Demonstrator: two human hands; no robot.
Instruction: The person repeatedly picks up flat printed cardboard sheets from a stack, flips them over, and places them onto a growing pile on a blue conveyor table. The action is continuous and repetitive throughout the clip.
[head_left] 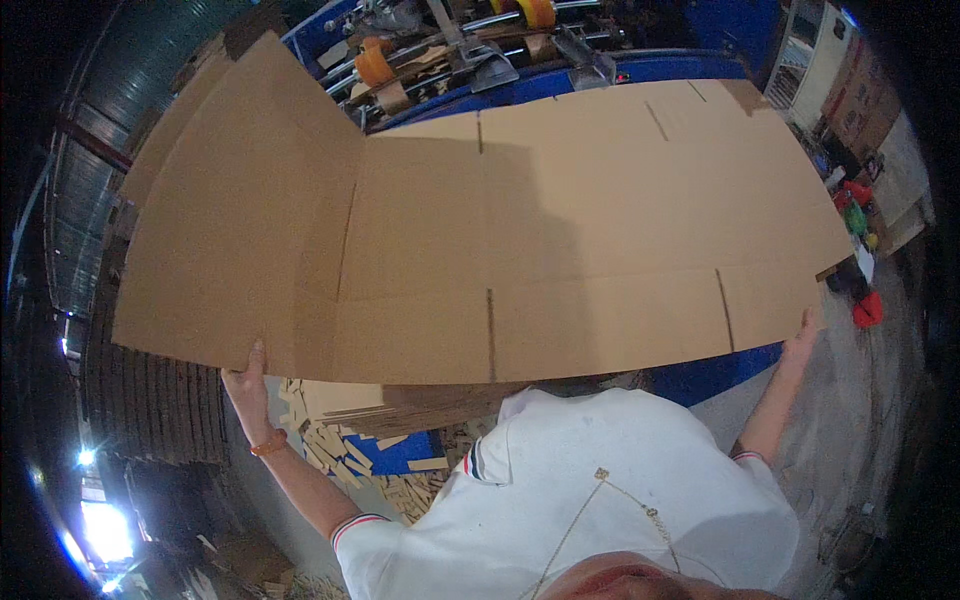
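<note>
A large brown cardboard sheet [620, 200], slotted and creased like a box blank, spans the space in front of me. Its left panel [230, 210] bends up along a crease, and dark slots run in from the near and far edges. At the near left edge my left hand [248, 376] grips it, thumb on top and fingers hidden beneath. My right hand [803, 338] holds the near right corner, its fingers mostly behind the board. Under the sheet's near edge lies a stack of flat cardboard [400, 408], partly covered.
Beyond the sheet stands a blue machine [690, 65] with metal shafts and orange rollers [375, 62]. Stacked cardboard [155, 400] rises at the left. Small cardboard offcuts [335, 450] litter the area below my left arm. A red object [867, 310] lies at the right.
</note>
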